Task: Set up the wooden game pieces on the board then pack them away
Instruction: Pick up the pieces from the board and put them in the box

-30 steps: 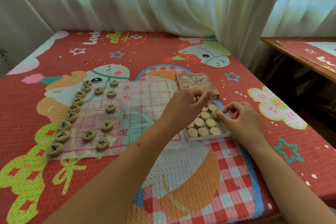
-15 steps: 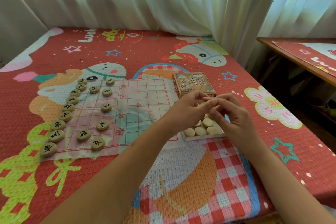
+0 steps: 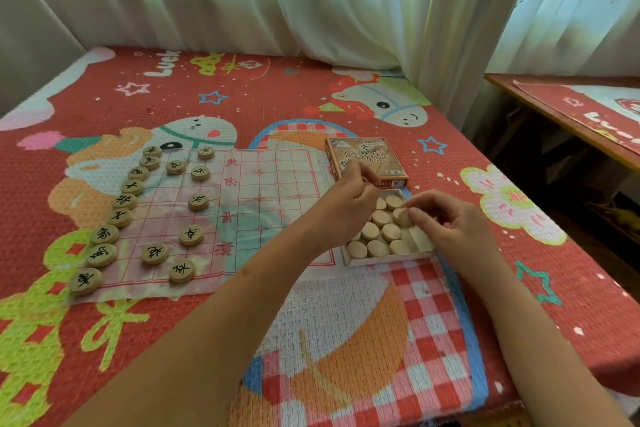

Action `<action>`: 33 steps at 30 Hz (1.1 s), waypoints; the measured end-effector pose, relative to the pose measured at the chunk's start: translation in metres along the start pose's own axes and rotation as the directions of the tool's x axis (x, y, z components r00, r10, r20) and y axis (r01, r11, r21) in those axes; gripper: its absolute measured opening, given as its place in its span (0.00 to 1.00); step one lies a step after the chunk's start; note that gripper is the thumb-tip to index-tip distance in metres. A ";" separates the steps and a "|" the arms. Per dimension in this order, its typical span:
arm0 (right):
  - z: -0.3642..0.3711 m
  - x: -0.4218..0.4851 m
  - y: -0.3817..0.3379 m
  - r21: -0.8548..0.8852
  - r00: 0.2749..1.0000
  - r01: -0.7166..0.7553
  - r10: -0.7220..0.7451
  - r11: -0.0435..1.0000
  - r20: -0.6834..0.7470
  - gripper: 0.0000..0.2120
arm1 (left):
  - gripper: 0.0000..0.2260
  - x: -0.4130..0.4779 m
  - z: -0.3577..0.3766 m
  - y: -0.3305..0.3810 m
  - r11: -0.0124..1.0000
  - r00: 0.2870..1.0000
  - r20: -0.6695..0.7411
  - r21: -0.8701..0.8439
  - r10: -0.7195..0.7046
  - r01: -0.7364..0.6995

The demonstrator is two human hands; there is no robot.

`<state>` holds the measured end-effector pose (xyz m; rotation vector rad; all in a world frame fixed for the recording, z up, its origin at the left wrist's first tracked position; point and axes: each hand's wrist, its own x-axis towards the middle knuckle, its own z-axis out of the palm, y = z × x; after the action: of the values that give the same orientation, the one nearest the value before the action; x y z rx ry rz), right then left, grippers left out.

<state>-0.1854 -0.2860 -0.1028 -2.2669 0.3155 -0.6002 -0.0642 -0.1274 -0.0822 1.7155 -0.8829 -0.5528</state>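
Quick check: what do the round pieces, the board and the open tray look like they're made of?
Pieces: pale unvarnished-looking wood, matte, inked characters. Board: thin, creased, slightly translucent sheet, probably plastic film or paper. Tray: folded light cardboard, judging by its thin walls.

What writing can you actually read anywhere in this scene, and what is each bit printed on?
"Luck", cut off by the curtain: white letters on the red bedspread.
"卒": black character on the round wooden piece mid-board; several others match.
"車": black, on the nearest corner piece.
Red characters down the middle of the paper board: too faint to be sure.
Box lid: calligraphy and small print, too blurred.
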 end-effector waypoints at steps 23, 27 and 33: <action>-0.017 -0.023 -0.001 -0.132 0.992 -0.045 0.060 0.990 0.111 0.04 | 0.08 -0.015 -0.033 0.003 0.998 0.994 -0.109 -0.054 0.029 -0.035; -0.014 -0.024 -0.001 -0.234 0.991 -0.070 0.094 0.970 0.092 0.04 | 0.09 -0.030 -0.058 -0.001 1.000 0.980 -0.197 -0.003 0.029 -0.030; -0.007 -0.015 0.004 -0.267 0.985 -0.167 0.172 0.949 -0.005 0.15 | 0.09 -0.061 -0.094 -0.003 0.994 0.957 -0.280 0.098 0.082 -0.057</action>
<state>-0.2021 -0.2866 -0.1062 -2.4667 0.6075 -0.4697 -0.0316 -0.0221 -0.0596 1.7825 -0.7671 -0.2144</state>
